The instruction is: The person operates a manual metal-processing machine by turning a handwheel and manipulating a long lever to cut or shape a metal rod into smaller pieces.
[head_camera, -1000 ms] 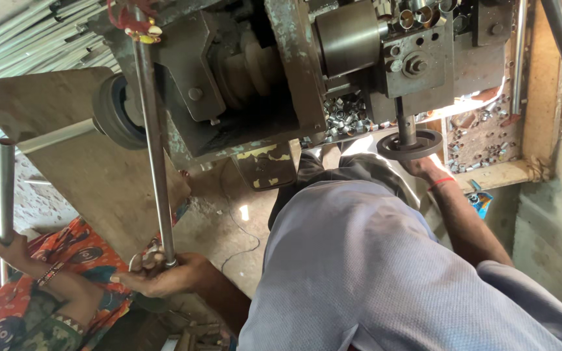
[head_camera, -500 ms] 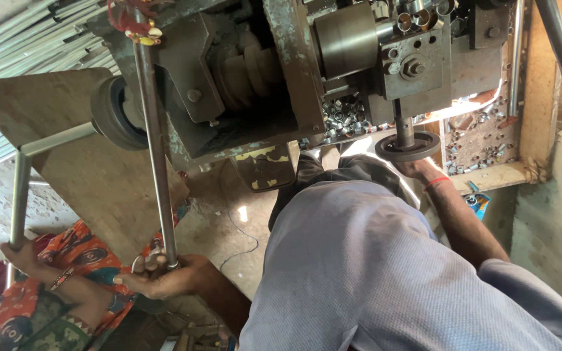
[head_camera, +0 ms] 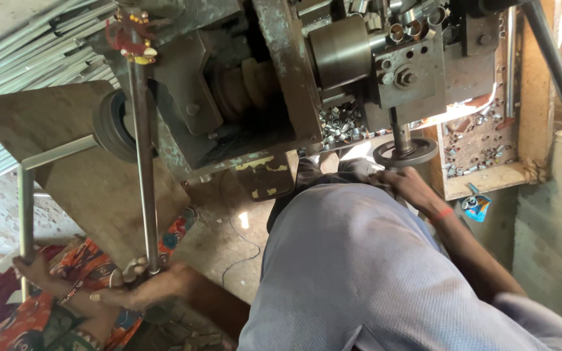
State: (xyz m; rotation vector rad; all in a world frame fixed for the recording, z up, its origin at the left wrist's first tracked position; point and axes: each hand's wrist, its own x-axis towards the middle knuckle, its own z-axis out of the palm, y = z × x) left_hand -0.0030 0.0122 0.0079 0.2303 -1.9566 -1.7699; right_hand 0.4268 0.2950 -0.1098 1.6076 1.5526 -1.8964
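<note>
My left hand [head_camera: 139,290] is closed around the lower end of a long thin steel rod [head_camera: 143,162] that runs up into a dirty grey lathe-like machine [head_camera: 281,78]. A red and yellow tassel [head_camera: 130,36] hangs at the rod's top. My right hand [head_camera: 410,185], with a red band at the wrist, grips the round black handwheel [head_camera: 406,153] under the machine's tool block. My grey-shirted body [head_camera: 359,273] hides the space between both arms.
Another person in orange patterned cloth [head_camera: 40,312] crouches at lower left, a hand [head_camera: 32,268] holding a second grey rod [head_camera: 26,208]. A wooden board [head_camera: 66,143] leans there. Small metal rings fill a tray [head_camera: 476,149] and lie under the machine [head_camera: 339,123]. Steel bars [head_camera: 27,39] are stacked at upper left.
The other person's grey rod has shifted a little to the right. My hands stay on the long rod and the handwheel.
</note>
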